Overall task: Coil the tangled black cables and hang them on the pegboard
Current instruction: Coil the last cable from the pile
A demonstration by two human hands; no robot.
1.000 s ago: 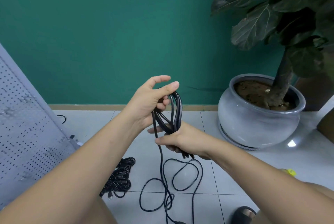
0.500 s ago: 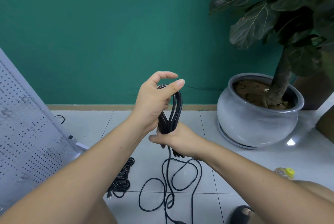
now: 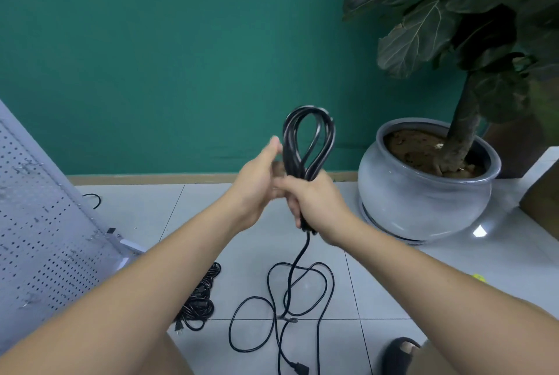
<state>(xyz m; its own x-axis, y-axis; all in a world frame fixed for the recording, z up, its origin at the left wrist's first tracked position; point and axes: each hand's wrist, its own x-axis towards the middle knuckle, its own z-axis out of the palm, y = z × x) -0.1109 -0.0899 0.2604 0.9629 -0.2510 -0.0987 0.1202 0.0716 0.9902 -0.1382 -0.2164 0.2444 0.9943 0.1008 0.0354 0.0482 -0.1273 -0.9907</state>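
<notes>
A coiled bundle of black cable (image 3: 308,138) stands upright in front of me, its loops rising above my hands. My right hand (image 3: 314,202) grips the bundle round its lower part. My left hand (image 3: 254,184) sits right beside it, blurred, thumb up against the coil's left side; its fingers are hidden behind the right hand. The cable's loose tail (image 3: 302,293) hangs from under my right hand and lies in loops on the tiled floor, ending in a plug (image 3: 299,370). A second tangled black cable bundle (image 3: 199,299) lies on the floor to the left. The grey pegboard (image 3: 36,223) leans at far left.
A large grey plant pot (image 3: 423,193) with a leafy tree stands at right against the green wall. A foot in a black sandal (image 3: 399,353) shows at the bottom right. A short black wire (image 3: 93,200) lies by the pegboard's base.
My left hand has slipped out of the coil's loops and dropped beside my right hand. The right hand has raised the bundle, and the loops now stand free above both hands.
</notes>
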